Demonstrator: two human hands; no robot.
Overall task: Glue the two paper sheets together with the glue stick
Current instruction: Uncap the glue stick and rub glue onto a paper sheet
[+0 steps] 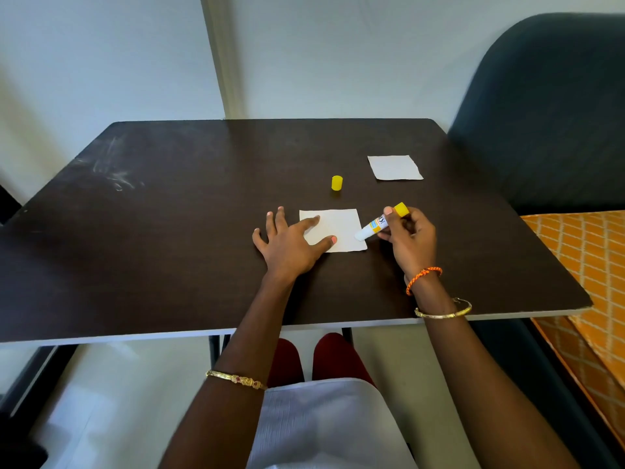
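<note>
A small white paper sheet (341, 226) lies on the dark table (169, 231) in front of me. My left hand (287, 242) lies flat with spread fingers, the index finger and thumb pressing the sheet's left part. My right hand (409, 238) grips an uncapped glue stick (375, 226) with a yellow base, tilted down to the left; its white tip touches the sheet's right edge. The yellow cap (337, 183) stands upright behind the sheet. A second white sheet (395, 167) lies farther back to the right.
A dark upholstered chair (548, 113) stands at the table's right side. An orange patterned fabric (588, 275) lies to the right below the table edge. White walls rise behind the table. Pale scuff marks (111, 170) show on the tabletop at the left.
</note>
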